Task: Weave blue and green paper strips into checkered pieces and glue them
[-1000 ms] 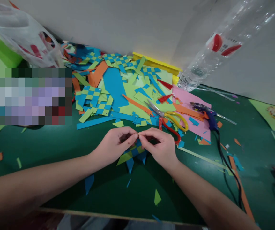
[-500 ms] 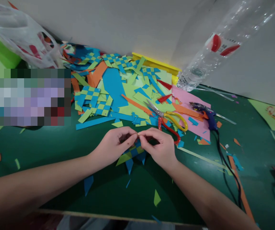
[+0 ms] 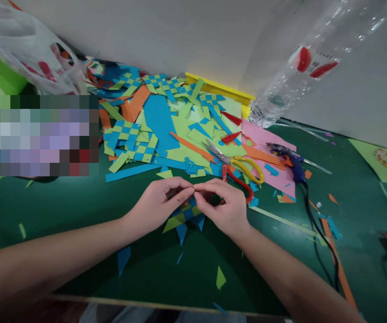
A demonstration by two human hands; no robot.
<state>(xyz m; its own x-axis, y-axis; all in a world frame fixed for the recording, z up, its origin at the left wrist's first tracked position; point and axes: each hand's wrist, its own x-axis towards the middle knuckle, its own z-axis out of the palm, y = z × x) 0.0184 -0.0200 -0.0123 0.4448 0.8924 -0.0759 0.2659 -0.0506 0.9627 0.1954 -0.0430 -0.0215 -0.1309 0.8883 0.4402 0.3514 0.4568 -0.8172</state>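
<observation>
My left hand (image 3: 166,199) and my right hand (image 3: 223,204) meet at the fingertips above the green table (image 3: 89,255). Thumb and forefinger are pinched on each side, and whatever lies between them is too small to make out. Just below the fingers is a woven paper piece (image 3: 183,217) in blue and green checks with pointed blue ends; my hands cover its upper part. Whether it hangs from the fingers or lies on the table I cannot tell. Beyond my right hand lie open scissors (image 3: 245,169) with one yellow and one red handle.
Paper strips and woven pieces (image 3: 122,134) heap up behind my hands, with red tassels (image 3: 232,137) among them. A glue gun (image 3: 294,166) rests on pink paper (image 3: 267,181), its black cable trailing forward. A clear plastic bottle (image 3: 301,72) and a plastic bag (image 3: 38,54) stand behind.
Both hands keep nearly the same place and pinch; the fingertips have shifted only slightly. The paper, scissors and glue gun have not moved on the table.
</observation>
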